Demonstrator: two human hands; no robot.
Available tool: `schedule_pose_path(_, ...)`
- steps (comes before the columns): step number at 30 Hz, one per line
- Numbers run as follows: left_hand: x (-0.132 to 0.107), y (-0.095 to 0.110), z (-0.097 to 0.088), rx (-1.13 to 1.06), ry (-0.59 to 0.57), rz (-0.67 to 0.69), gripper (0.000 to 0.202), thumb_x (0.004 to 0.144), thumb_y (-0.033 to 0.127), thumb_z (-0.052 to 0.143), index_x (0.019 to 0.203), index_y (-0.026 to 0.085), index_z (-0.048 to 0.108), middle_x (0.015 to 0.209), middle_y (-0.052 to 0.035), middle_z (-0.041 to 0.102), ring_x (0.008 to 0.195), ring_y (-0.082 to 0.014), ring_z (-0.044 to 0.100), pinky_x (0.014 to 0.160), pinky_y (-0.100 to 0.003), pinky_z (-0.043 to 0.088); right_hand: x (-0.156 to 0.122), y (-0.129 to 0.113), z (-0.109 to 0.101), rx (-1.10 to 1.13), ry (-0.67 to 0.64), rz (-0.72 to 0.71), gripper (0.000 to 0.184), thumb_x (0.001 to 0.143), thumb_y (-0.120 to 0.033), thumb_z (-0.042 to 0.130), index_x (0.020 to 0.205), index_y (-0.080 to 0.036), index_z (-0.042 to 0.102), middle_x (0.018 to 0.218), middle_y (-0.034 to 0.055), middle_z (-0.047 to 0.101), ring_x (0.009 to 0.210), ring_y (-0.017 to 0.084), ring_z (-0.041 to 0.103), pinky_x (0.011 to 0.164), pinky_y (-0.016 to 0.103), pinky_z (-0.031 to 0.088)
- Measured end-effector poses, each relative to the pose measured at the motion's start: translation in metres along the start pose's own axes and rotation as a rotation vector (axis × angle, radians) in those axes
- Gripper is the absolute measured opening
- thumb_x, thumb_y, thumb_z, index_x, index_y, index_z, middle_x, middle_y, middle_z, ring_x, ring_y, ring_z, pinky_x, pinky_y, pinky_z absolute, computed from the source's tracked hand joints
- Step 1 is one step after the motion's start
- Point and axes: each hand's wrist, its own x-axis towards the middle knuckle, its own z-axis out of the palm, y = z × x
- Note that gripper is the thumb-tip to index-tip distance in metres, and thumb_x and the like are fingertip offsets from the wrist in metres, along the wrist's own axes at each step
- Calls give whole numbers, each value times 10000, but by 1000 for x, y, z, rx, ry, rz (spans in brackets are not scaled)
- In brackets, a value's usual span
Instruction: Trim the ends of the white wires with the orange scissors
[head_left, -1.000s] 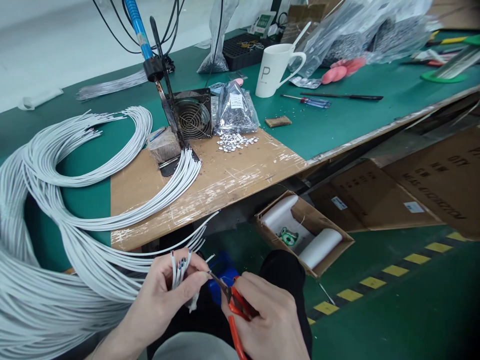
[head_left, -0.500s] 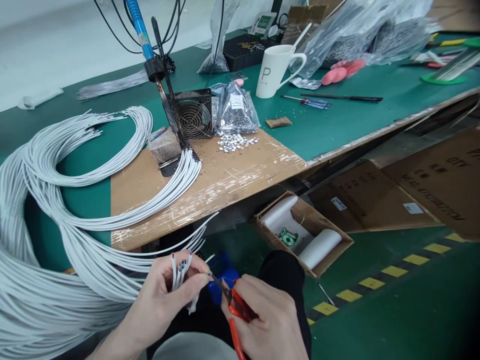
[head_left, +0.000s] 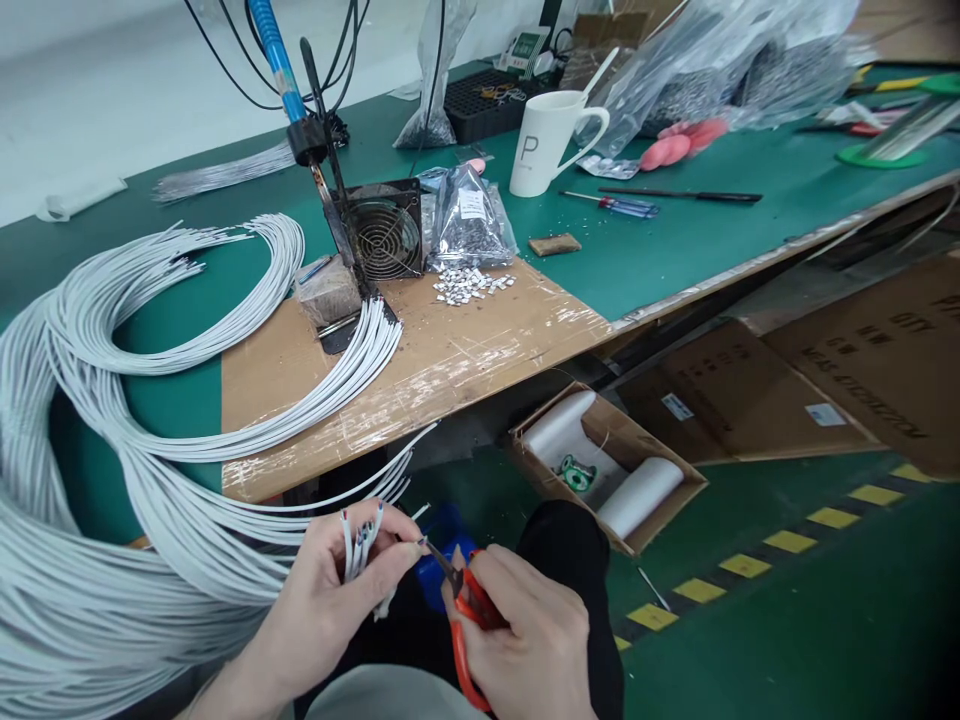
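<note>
My left hand point(head_left: 341, 590) is closed around the ends of several white cables point(head_left: 360, 548), whose tips stick up between the fingers. Its thumb and forefinger pinch one cable end. My right hand point(head_left: 525, 625) grips orange-handled scissors point(head_left: 474, 600) by the handles. The dark blades point left and their tips meet the pinched cable end at my left fingertips. Both hands are above my lap, in front of the table edge. Large coils of white cable point(head_left: 127, 610) lie at the left, and more cable ends stretch out just behind my left hand.
A soldering iron point(head_left: 276, 50) leans in its stand beside a small fan point(head_left: 386, 232). Small metal parts point(head_left: 469, 285) lie on the brown board point(head_left: 487, 345). A white mug point(head_left: 546, 145) stands farther back. Below the table is an open carton point(head_left: 660, 535).
The scissors have turned slightly, with the lower handle swinging left, and their tips now sit closer to my left fingertips. My left hand has hardly moved.
</note>
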Motion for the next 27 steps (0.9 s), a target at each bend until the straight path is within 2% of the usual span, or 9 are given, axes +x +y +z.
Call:
schedule_pose_path(3,-2,-2,0,-11,-2,-4,392,895,556,754,888,165,750,619,52,461,561,-102,345,536,-254,246,3,5,2,156,108,236,404,901,-148,614,560,-207,406,540,-55,372,479,85,307,456,249,246)
schedule_pose_path(7,-5,-12,-5,-27,-51,-74,422,885,581,755,861,160,755,597,56,441,538,-96,305,515,-258,211,16,31,-18,251,405,550,445,930,-276,672,543,-212,461,453,-52,402,425,97,359,425,245,282)
schedule_pose_path(8,-5,-13,-6,-30,-49,-81,426,892,586,743,866,161,747,596,61,424,539,-97,286,512,-260,198,18,36,-24,246,413,622,431,904,-304,720,555,-206,486,466,-53,399,448,100,367,444,246,294)
schedule_pose_path(10,-3,-14,-7,-22,-43,-74,422,924,589,702,889,169,729,594,74,378,543,-102,255,509,-264,174,20,40,-29,259,314,654,460,899,-356,731,567,-206,450,518,-58,349,487,92,307,456,252,243)
schedule_pose_path(12,-1,-11,-7,8,-52,-58,417,956,589,657,907,179,719,593,80,352,544,-107,235,505,-271,157,18,35,-27,297,124,602,480,931,-374,684,598,-214,377,590,-58,301,532,93,263,473,256,215)
schedule_pose_path(16,1,-4,-7,100,-71,-37,421,985,590,604,880,195,703,595,83,341,544,-116,223,512,-277,170,13,18,-18,350,-246,411,420,965,-280,590,664,-227,302,660,-47,336,583,110,326,509,245,276)
schedule_pose_path(18,1,-2,-7,130,-69,-19,421,994,583,588,859,198,691,614,75,369,558,-121,232,532,-280,191,16,11,-18,337,-371,327,383,940,-225,576,672,-229,303,664,-43,372,591,116,366,520,239,300)
schedule_pose_path(23,0,-3,-9,156,-65,-2,375,1008,534,577,878,202,692,750,20,542,646,-146,347,609,-281,284,30,-1,-25,273,-467,274,369,833,-136,573,659,-232,262,627,-46,383,578,117,383,506,243,274)
schedule_pose_path(27,-1,-3,-8,159,-55,-3,338,1011,490,581,877,202,695,791,-1,579,736,-174,431,693,-286,343,29,-3,-24,281,-495,288,361,755,-80,559,644,-227,249,611,-52,379,564,106,354,498,244,252)
